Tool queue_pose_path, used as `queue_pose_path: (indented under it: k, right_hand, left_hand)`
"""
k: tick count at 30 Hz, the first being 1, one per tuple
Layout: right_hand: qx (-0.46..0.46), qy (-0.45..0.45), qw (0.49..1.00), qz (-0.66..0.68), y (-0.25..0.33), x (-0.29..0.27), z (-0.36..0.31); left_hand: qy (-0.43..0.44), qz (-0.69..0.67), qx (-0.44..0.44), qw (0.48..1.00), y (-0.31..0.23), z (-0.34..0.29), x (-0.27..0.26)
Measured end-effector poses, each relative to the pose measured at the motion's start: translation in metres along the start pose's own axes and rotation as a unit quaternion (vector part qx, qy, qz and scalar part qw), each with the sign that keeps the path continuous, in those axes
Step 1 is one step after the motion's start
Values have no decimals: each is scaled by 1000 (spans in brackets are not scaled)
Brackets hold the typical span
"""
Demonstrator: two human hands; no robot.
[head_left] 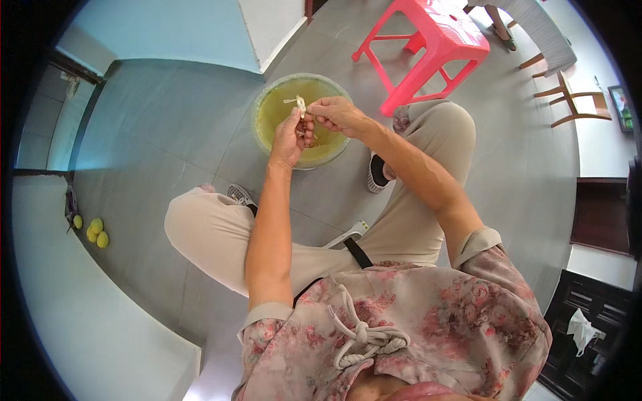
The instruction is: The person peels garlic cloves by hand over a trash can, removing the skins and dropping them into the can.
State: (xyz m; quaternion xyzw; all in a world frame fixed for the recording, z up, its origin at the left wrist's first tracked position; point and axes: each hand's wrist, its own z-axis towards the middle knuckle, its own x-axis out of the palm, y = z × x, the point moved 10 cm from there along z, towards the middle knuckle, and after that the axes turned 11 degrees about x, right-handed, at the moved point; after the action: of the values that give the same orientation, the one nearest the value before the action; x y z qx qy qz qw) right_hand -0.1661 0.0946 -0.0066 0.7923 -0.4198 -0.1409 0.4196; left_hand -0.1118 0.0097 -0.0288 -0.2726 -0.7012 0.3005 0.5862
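Note:
Over a round yellow-green bucket (267, 127) on the floor, both my hands are together. My left hand (289, 142) is closed, holding a small cream-white piece (301, 104) with a thin pale strip sticking out to the left; its exact kind is too small to tell. My right hand (338, 115) reaches in from the right, thumb and fingers pinched against the side of that same piece. Some small brownish bits show low in the bucket, partly hidden by my hands.
A pink plastic stool (435, 40) stands beyond my right knee. Several yellow-green round fruits (97, 230) lie by the left wall. Wooden chair legs (568, 100) are at the far right. My feet flank the bucket's near side.

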Motion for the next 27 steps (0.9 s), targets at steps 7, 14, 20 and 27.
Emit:
queue_pose_path:
  k: [7,14,20,27]
  right_hand:
    - [-27,-65,997,19,8,3,-12]
    - [10,-6,1000,15,0,0,-2]
    - [11,-8,1000,-15,-5,2,7]
    - [0,-53,995,-84,-5,1,6]
  left_hand:
    - [10,-27,-11,1000,2,-9,-1]
    - [13,-17,-30,999,11,-3,-1]
    - [-11,33,-24,999,18,1,-17]
    - [-63,17,21,998,12,3,-26]
